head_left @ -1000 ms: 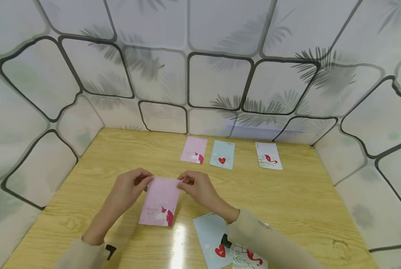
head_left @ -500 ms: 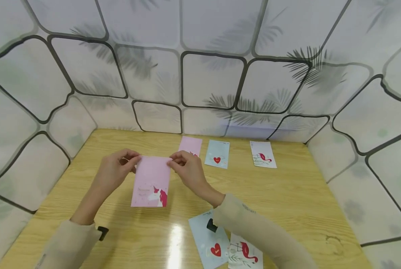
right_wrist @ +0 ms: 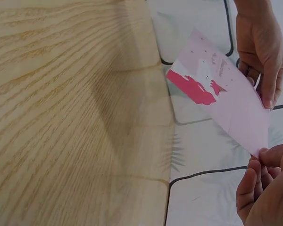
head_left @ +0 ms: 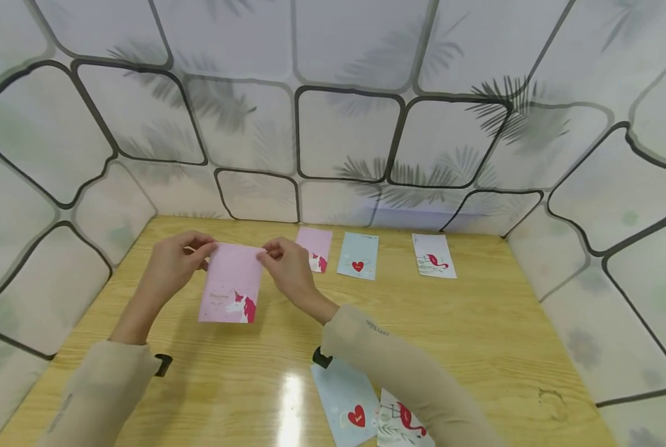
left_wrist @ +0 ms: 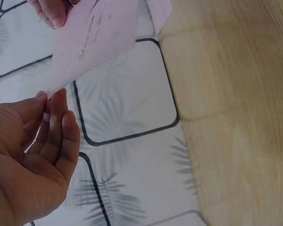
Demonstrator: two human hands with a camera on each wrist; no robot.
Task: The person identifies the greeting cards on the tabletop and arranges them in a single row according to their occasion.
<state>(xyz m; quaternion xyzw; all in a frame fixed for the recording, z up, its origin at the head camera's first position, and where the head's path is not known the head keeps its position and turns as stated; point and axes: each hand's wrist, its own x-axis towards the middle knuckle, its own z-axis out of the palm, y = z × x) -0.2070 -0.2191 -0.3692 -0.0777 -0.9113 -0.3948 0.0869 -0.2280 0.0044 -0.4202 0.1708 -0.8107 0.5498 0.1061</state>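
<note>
A pink card (head_left: 229, 279) printed with a white unicorn with a red mane hangs upright above the wooden table, held by both hands. At its upper left corner my left hand (head_left: 175, 264) pinches the paper between thumb and fingers. My right hand (head_left: 290, 268) pinches the upper right corner the same way. The left wrist view shows the left hand (left_wrist: 35, 155) gripping one tip of the pink card (left_wrist: 92, 40). In the right wrist view the right hand (right_wrist: 269, 183) holds another corner of the card (right_wrist: 226, 89), with its unicorn face visible.
At the table's back lie a smaller pink unicorn card (head_left: 317, 243), a blue heart card (head_left: 358, 254) and a white flamingo card (head_left: 434, 255). A larger blue heart card (head_left: 344, 397) and a flamingo card (head_left: 400, 422) lie near the front, partly under the right sleeve. Patterned walls surround the table (head_left: 478, 347).
Both hands have lifted the pink card and carried it left and away from the front. The small pink card behind was partly covered by the right hand and now shows more.
</note>
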